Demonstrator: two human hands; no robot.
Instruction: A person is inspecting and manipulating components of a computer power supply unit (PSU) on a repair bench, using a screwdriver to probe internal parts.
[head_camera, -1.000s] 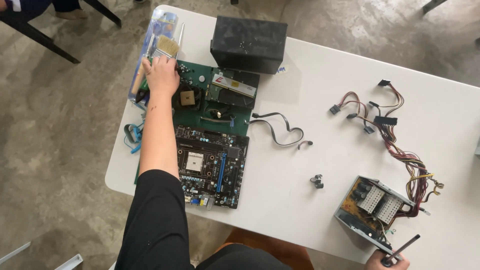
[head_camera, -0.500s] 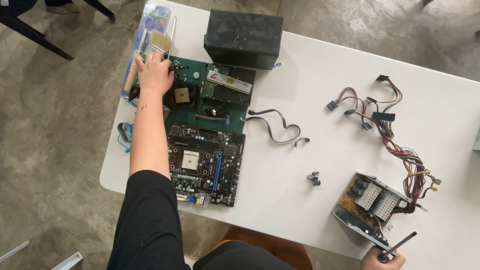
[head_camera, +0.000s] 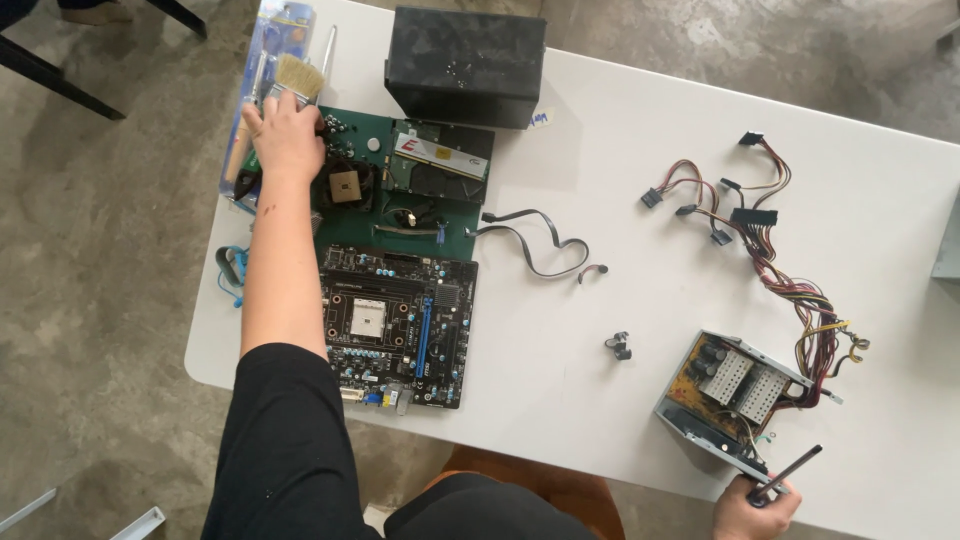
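The left hand (head_camera: 287, 135) is closing on the paintbrush (head_camera: 290, 82) and should grip its handle firmly, while the right hand (head_camera: 755, 505) is grasping a dark tool (head_camera: 787, 473) beside the opened power supply (head_camera: 735, 395).

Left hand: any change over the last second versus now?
The left hand slid a little further up and away, off the green circuit board and onto the wooden-handled paintbrush, apparently closing on it. The right hand keeps holding the dark screwdriver. Boards, cables and boxes stayed put.

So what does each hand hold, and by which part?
Left hand: the brush, by its handle. Right hand: a dark screwdriver, by its lower end.
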